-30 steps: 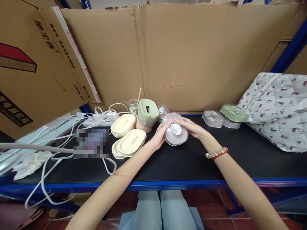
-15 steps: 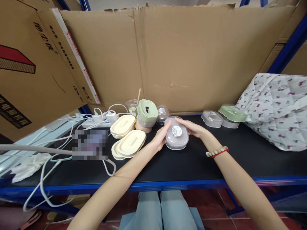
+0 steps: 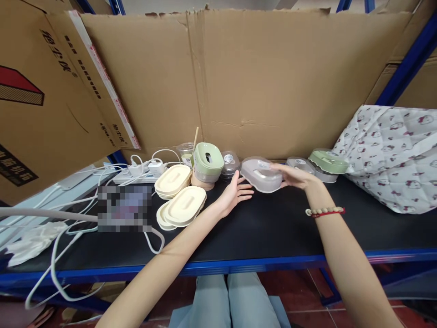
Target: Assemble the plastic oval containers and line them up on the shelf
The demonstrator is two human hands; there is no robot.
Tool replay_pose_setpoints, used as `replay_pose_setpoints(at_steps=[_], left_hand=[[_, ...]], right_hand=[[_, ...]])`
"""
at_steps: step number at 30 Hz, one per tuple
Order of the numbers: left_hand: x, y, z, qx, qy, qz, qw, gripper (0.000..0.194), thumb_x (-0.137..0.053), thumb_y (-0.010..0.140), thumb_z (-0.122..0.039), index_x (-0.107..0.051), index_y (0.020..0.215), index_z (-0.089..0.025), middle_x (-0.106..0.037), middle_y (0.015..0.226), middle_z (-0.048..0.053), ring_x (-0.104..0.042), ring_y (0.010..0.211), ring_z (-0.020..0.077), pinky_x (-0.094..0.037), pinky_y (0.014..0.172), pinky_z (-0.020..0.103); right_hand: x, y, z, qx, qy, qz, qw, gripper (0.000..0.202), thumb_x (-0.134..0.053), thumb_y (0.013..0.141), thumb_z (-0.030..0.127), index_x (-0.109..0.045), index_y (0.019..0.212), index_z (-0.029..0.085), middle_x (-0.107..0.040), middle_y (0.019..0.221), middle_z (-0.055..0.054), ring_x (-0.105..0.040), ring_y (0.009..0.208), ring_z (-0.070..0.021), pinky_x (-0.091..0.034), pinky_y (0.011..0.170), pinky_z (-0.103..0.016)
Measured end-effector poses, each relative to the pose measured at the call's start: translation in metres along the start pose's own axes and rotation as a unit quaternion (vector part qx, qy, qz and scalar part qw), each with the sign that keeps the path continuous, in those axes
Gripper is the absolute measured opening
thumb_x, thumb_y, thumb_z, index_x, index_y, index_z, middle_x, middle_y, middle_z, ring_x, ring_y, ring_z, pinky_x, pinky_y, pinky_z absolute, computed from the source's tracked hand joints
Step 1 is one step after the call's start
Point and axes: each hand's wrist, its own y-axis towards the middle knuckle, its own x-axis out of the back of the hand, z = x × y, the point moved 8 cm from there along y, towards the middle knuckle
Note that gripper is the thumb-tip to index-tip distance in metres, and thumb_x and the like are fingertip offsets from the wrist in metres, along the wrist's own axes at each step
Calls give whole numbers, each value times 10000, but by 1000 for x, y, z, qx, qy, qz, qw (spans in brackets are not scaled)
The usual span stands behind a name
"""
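My left hand (image 3: 235,193) has let go of the clear container (image 3: 262,173) and now rests open. My right hand (image 3: 296,176) alone has carried it toward two o'clock, lifted and tilted.

Grey translucent oval container (image 3: 262,174), lidded, round label on top; held tilted above the black shelf surface, near the cardboard backing, gripped at its right end.
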Motion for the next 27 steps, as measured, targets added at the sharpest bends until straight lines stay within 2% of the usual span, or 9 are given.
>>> replay_pose_setpoints(at_steps=[5, 11, 13, 16, 18, 19, 22, 24, 27], left_hand=[[8, -3, -8, -22, 62, -9, 998, 198, -473, 866, -263, -657, 890, -193, -689, 754, 22, -634, 567, 111, -469, 643, 216], [7, -3, -8, -49, 158, -23, 986, 170, -495, 807, -180, -614, 687, -198, -608, 595, -11, -551, 475, 107, -387, 573, 226], [6, -6, -19, -118, 260, -47, 957, 176, -504, 788, -149, -596, 654, -215, -593, 597, -10, -550, 521, 129, -401, 605, 244], [1, -22, -46, -267, 447, -111, 847, 147, -579, 738, -136, -590, 625, -230, -637, 708, 32, -612, 780, 205, -429, 785, 288], [2, -32, -58, -300, 530, -160, 777, 120, -591, 746, -175, -602, 637, -224, -662, 812, 71, -608, 947, 263, -407, 895, 334], [6, -35, -62, -292, 549, -186, 761, 123, -587, 758, -202, -603, 638, -219, -662, 831, 85, -604, 984, 286, -398, 923, 359], [28, -40, -67, -227, 545, -258, 765, 136, -627, 748, -261, -603, 627, -205, -651, 802, 120, -600, 1026, 359, -381, 962, 436], [39, -42, -68, -190, 548, -286, 763, 90, -709, 668, -223, -633, 683, -179, -657, 876, 174, -553, 1113, 426, -347, 998, 490], [52, -43, -69, -131, 578, -313, 743, 412, -779, 525, -119, -665, 920, -137, -592, 1191, 270, -372, 1292, 517, -283, 1026, 587]], right_hand=[[50, 4, -19, -13, -6, -239, 971, 415, -560, 830, 429, -551, 1203, 247, -599, 1295, -93, -628, 1064, -236, -611, 659, -330], [56, 12, -29, -14, -68, -298, 952, 598, -675, 723, 462, -536, 1229, 176, -519, 1359, -165, -538, 1200, -312, -584, 774, -396], [59, 14, -26, 5, -105, -325, 940, 671, -731, 666, 428, -526, 1249, 164, -505, 1364, -183, -478, 1263, -350, -512, 914, -455], [58, 13, -12, 80, -224, -381, 894, 611, -707, 685, 415, -557, 1221, 161, -542, 1293, -197, -454, 1270, -371, -400, 1006, -514], [46, 16, -1, 153, -318, -377, 856, 533, -691, 696, 410, -596, 1172, 190, -574, 1233, -173, -487, 1221, -362, -387, 997, -532], [37, 20, 1, 187, -359, -354, 844, 477, -694, 692, 391, -620, 1131, 218, -586, 1216, -149, -499, 1204, -351, -384, 994, -533], [15, 33, -1, 243, -455, -265, 815, 267, -670, 692, 250, -678, 957, 280, -603, 1223, -82, -510, 1194, -320, -373, 1004, -535], [15, 38, -6, 242, -482, -247, 805, 242, -607, 709, 143, -690, 894, 274, -601, 1250, -82, -502, 1217, -310, -355, 1025, -536], [20, 36, -5, 231, -482, -260, 804, 298, -551, 720, 84, -694, 922, 250, -597, 1257, -117, -491, 1244, -313, -318, 1054, -556]])
